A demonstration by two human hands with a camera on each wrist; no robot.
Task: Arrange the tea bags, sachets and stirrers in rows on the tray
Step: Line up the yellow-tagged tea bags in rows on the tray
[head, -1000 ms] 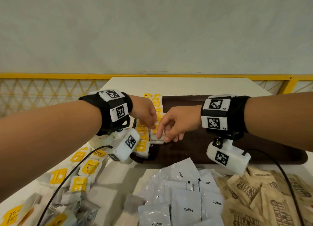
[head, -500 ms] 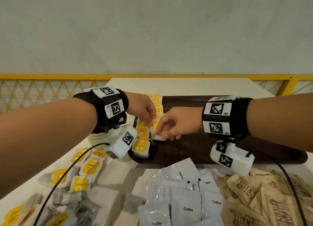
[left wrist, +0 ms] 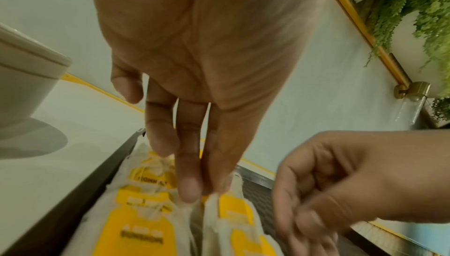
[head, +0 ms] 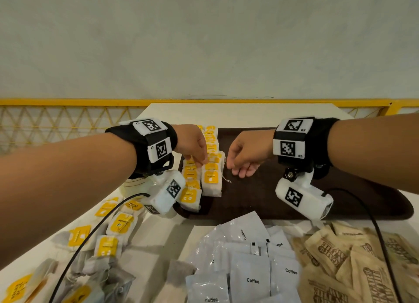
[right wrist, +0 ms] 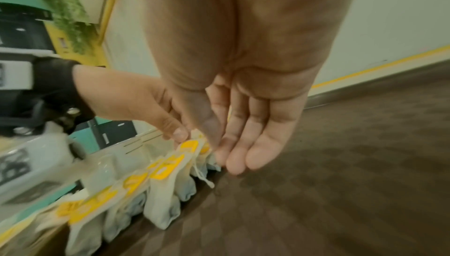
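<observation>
Tea bags in 2 rows w/ left hand pinching 1.

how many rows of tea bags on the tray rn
2: the outer row along the tray's left edge, partly hidden behind the left hand; the inner row beside it, where the fingers pinch a tea bag.

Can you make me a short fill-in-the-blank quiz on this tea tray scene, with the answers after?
1. The rows of tea bags on the dark tray carry ____ labels.
2. The white sachets in the near pile are printed with the word ____.
3. The left hand reaches down to the tea bags, while the right hand holds ____.

Answers: yellow; Coffee; nothing
</observation>
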